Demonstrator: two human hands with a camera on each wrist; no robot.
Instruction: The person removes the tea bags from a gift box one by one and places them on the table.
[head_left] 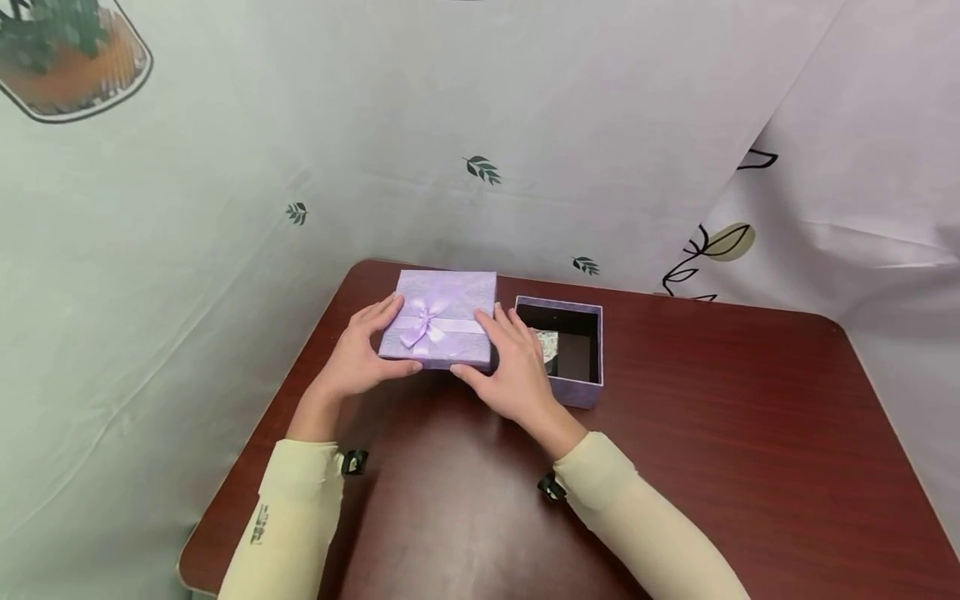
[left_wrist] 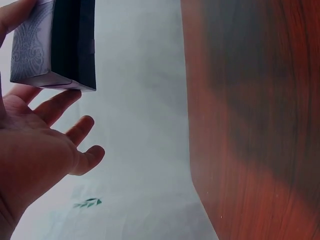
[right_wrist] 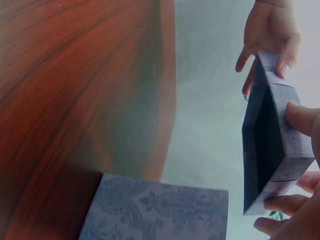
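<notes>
Both hands hold a purple gift box lid (head_left: 450,340) with a lilac ribbon bow (head_left: 426,323) on top. My left hand (head_left: 355,358) grips its left side, thumb on the front edge and fingers along the left. At the right side, my right hand (head_left: 517,372) grips it with the thumb at the front. In the right wrist view the lid (right_wrist: 290,125) is raised off the table, its dark hollow underside showing. Just right of it stands the open box base (head_left: 581,392), dark inside, holding a small patterned item (head_left: 548,346) partly hidden by my right hand.
The reddish-brown wooden table (head_left: 735,433) extends to the right and front. Behind and left of it hangs a pale cloth (head_left: 390,125) with leaf prints, close to the table's back edge.
</notes>
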